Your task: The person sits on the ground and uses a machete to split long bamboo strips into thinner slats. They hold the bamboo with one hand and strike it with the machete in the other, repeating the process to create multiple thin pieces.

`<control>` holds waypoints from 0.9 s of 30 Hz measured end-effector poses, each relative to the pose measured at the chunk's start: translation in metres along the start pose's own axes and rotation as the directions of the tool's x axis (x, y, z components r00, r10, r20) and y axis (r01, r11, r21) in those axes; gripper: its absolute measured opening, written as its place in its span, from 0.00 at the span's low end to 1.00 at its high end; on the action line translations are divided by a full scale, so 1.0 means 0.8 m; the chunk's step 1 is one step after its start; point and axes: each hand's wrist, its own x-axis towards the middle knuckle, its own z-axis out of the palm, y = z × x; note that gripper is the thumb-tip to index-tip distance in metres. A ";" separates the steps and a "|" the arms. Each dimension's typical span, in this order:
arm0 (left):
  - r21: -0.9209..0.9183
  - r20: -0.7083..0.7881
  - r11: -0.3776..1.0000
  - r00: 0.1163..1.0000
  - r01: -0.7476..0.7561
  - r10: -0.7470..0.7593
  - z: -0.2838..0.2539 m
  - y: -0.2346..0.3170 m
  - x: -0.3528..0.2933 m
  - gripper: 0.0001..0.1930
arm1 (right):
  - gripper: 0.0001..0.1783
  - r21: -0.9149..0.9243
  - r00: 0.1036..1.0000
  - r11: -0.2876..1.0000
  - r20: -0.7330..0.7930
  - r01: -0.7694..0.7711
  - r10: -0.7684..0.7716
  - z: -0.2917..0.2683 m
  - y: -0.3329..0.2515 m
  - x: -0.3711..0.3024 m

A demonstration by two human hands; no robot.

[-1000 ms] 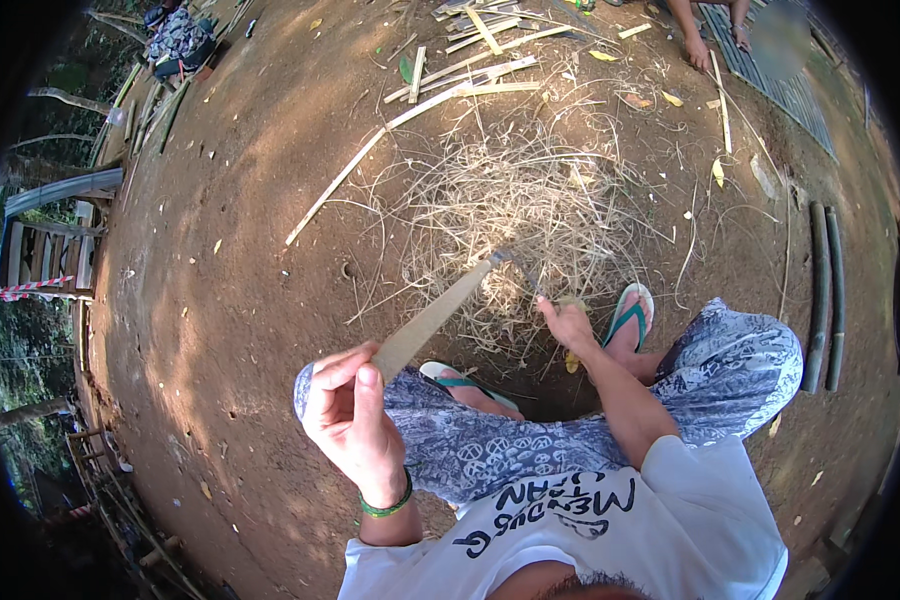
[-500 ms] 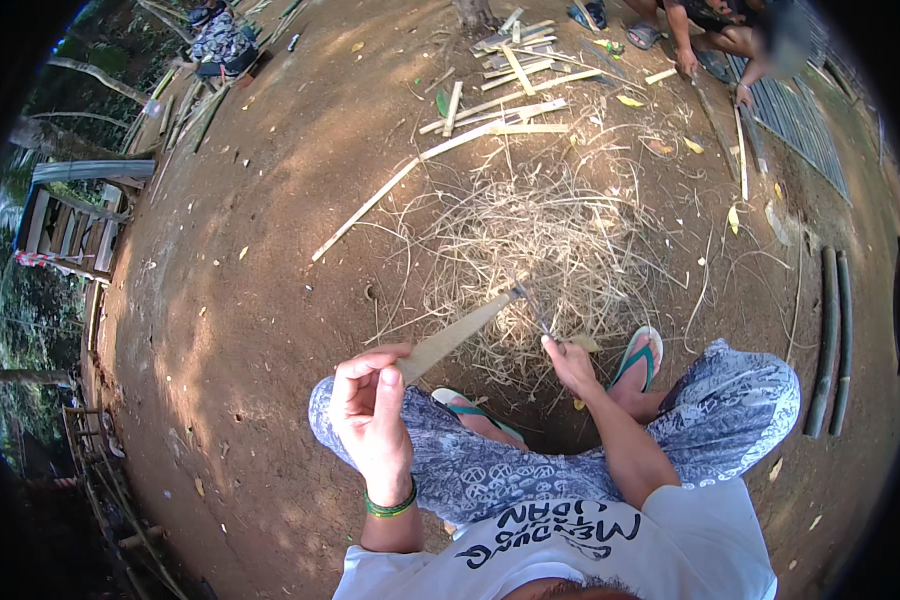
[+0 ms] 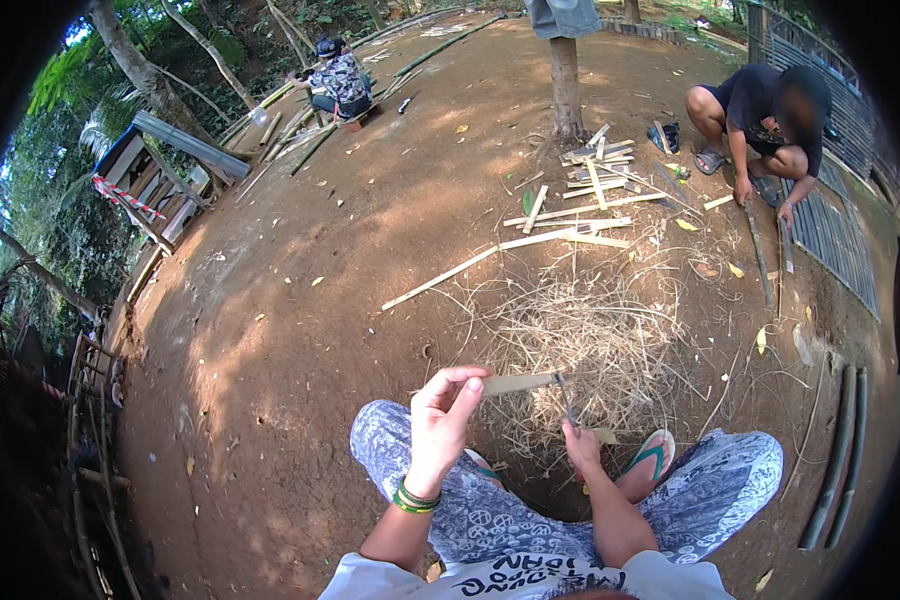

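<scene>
Left hand (image 3: 442, 420) pinching strip (image 3: 518, 384); right hand (image 3: 580, 448), beyond pinch, grasping tool (image 3: 569, 405) at strip's far tip. Strip could twist, tool skid, if pinch too light.

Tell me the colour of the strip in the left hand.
The strip is pale tan; it shows best in the head view.

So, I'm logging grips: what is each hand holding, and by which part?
Left hand: a flat strip, by its left end; right hand: a slim tool, by its near end.
</scene>
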 end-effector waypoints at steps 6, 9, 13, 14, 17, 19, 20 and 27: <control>-0.087 -0.009 0.996 1.000 -0.027 0.027 0.000 0.013 0.017 0.06 | 0.35 0.325 0.997 0.944 0.041 0.051 -0.069 -0.028 -0.171 -0.051; -0.118 -0.003 0.992 0.999 -0.044 0.044 -0.003 0.027 0.037 0.07 | 0.35 0.372 0.951 0.881 -0.016 0.291 -0.308 -0.073 -0.264 -0.079; -0.121 0.098 0.988 0.990 -0.091 0.103 0.006 0.069 0.065 0.10 | 0.32 0.478 0.868 0.743 -0.092 0.468 -0.487 -0.140 -0.365 -0.095; -0.146 0.121 0.986 0.988 -0.082 0.100 0.004 0.080 0.071 0.11 | 0.31 0.533 0.870 0.724 -0.046 0.437 -0.491 -0.164 -0.396 -0.116; -0.148 0.188 0.982 0.971 -0.122 0.149 0.021 0.117 0.095 0.11 | 0.29 0.537 0.777 0.630 -0.081 0.562 -0.624 -0.233 -0.451 -0.127; -0.146 0.208 0.975 0.959 -0.166 0.194 0.019 0.137 0.106 0.11 | 0.28 0.579 0.726 0.572 -0.051 0.581 -0.686 -0.264 -0.488 -0.142; -0.146 0.224 0.970 0.948 -0.195 0.225 0.021 0.144 0.113 0.10 | 0.28 0.604 0.695 0.538 -0.039 0.589 -0.718 -0.279 -0.502 -0.145; 0.008 0.237 0.950 0.924 -0.311 0.300 0.038 0.137 0.163 0.07 | 0.26 0.519 0.611 0.548 0.062 0.656 -0.789 -0.348 -0.544 -0.153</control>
